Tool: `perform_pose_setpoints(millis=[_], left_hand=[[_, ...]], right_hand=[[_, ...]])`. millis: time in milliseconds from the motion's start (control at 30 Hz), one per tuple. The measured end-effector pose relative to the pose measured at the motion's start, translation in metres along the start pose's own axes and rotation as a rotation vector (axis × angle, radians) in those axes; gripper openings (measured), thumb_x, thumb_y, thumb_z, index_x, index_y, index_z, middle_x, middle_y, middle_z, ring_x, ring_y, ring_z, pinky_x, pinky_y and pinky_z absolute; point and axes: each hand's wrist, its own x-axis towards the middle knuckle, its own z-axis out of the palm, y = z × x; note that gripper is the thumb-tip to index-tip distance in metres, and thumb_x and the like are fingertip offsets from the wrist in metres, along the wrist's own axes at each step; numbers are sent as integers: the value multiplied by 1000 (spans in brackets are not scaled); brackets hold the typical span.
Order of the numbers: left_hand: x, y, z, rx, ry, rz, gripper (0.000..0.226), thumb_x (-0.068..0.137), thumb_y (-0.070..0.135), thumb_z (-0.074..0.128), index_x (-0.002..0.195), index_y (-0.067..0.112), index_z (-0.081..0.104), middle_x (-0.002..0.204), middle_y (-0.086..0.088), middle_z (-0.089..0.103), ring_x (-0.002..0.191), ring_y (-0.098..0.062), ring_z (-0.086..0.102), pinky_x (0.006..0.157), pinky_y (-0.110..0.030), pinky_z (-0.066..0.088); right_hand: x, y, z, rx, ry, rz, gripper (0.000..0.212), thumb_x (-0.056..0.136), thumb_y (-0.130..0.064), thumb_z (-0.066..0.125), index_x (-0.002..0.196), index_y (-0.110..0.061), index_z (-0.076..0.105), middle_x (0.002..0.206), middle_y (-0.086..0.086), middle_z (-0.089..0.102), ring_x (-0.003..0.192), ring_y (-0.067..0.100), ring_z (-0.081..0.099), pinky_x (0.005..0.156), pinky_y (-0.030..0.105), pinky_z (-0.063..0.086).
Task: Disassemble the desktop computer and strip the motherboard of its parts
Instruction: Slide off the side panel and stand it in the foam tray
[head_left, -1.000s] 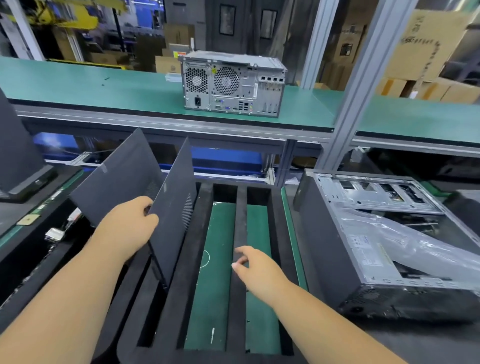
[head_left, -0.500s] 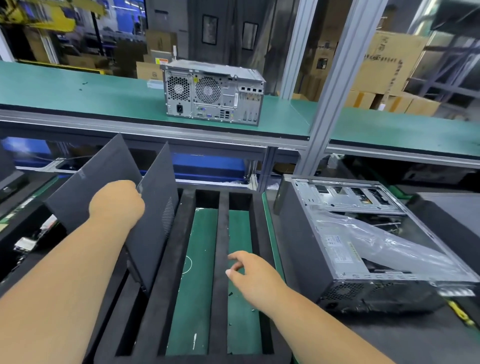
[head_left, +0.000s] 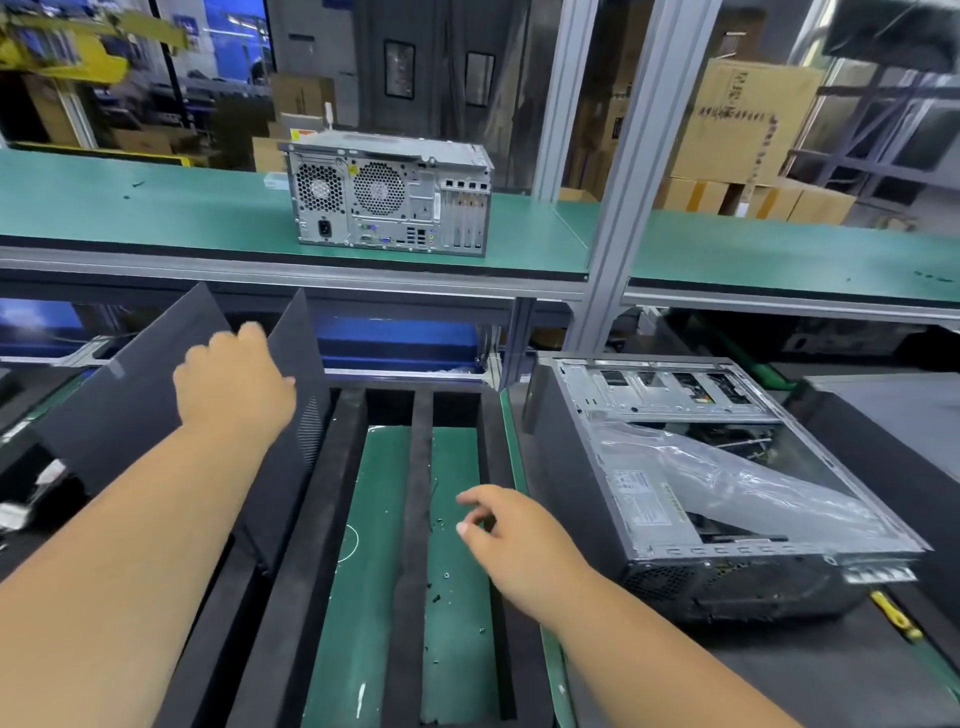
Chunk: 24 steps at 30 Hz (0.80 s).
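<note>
An opened desktop case (head_left: 566, 493) lies on its side at the right, with clear plastic film (head_left: 727, 478) draped over its inside. Two black side panels stand tilted in a black foam rack (head_left: 415, 467) at the left: the right panel (head_left: 306, 364) and the left panel (head_left: 130, 405). My left hand (head_left: 234, 384) is between them at the right panel's upper edge, with loosely bent fingers and the thumb touching the panel. My right hand (head_left: 511, 540) hovers over the green mat (head_left: 374, 519) with loosely curled fingers, holding nothing.
A second, closed desktop (head_left: 389, 197) stands on the upper green shelf (head_left: 156, 208). Small dark screws (head_left: 441, 577) lie on the mat between the foam bars. A yellow-handled tool (head_left: 893, 613) lies by the open case's near corner. An aluminium post (head_left: 623, 208) rises behind the case.
My left hand has slid up the right panel's edge and its grip has loosened. My right hand has hardly moved. The view has shifted slightly to the right.
</note>
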Motion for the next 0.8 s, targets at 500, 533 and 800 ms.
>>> perform_pose_setpoints(millis=[500, 533, 800], left_hand=[[-132, 223, 30, -558, -194, 556, 18, 81, 35, 68, 73, 30, 52, 85, 12, 53, 84, -13, 53, 77, -32, 45], [-138, 239, 34, -574, -217, 571, 13, 80, 32, 68, 82, 31, 55, 91, 12, 54, 91, -12, 53, 82, -30, 45], [-189, 371, 47, -582, -355, 762, 36, 85, 32, 63, 120, 29, 54, 124, 10, 52, 120, -13, 45, 103, -31, 36]], right_hand=[[-16, 118, -107, 116, 246, -79, 22, 94, -25, 55, 110, -35, 65, 102, -24, 56, 86, -6, 53, 76, 5, 37], [-18, 129, -118, 101, 251, -79, 21, 94, -25, 55, 110, -35, 65, 102, -22, 56, 85, -4, 53, 75, 6, 37], [-38, 234, -223, -319, 363, 21, 25, 92, -25, 57, 113, -33, 68, 111, -16, 66, 110, 16, 51, 98, 38, 38]])
